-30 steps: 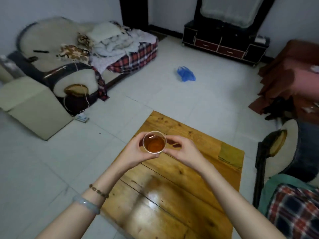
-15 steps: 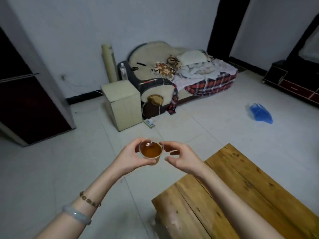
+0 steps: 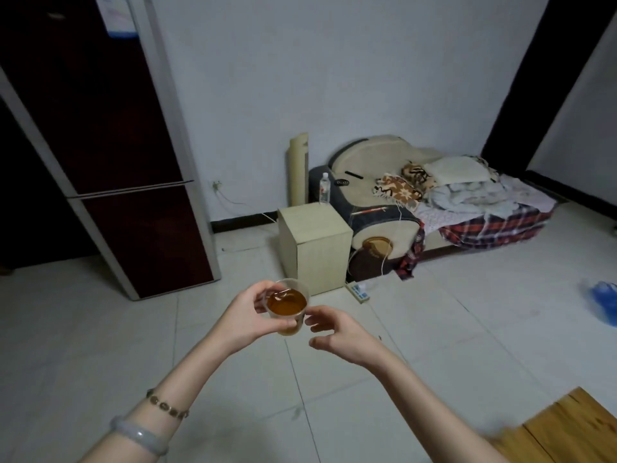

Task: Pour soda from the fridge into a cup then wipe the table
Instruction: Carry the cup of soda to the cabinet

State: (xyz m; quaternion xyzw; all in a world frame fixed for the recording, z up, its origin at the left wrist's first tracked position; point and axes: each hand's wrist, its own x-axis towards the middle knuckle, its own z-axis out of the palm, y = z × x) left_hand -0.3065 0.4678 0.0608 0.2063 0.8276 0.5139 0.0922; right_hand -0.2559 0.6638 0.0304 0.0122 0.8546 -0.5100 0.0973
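A clear plastic cup (image 3: pixel 287 305) filled with amber soda is held in mid-air over the tiled floor. My left hand (image 3: pixel 248 317) wraps around its left side and grips it. My right hand (image 3: pixel 337 332) hovers just right of the cup, fingers curled and apart, its fingertips near the cup's wall; whether they touch it is unclear. The dark red fridge (image 3: pixel 110 152) stands shut at the left against the wall. Only a corner of the wooden table (image 3: pixel 567 429) shows at the bottom right.
A beige box (image 3: pixel 315 243) with a water bottle (image 3: pixel 324 188) behind it stands ahead. A sofa (image 3: pixel 417 202) piled with blankets lies right of the box. A power strip (image 3: pixel 359 292) and a blue bag (image 3: pixel 604 304) lie on the floor.
The view has swung left, away from the table and toward the fridge. The cup stays in my left hand; my right hand has loosened and drawn slightly off it.
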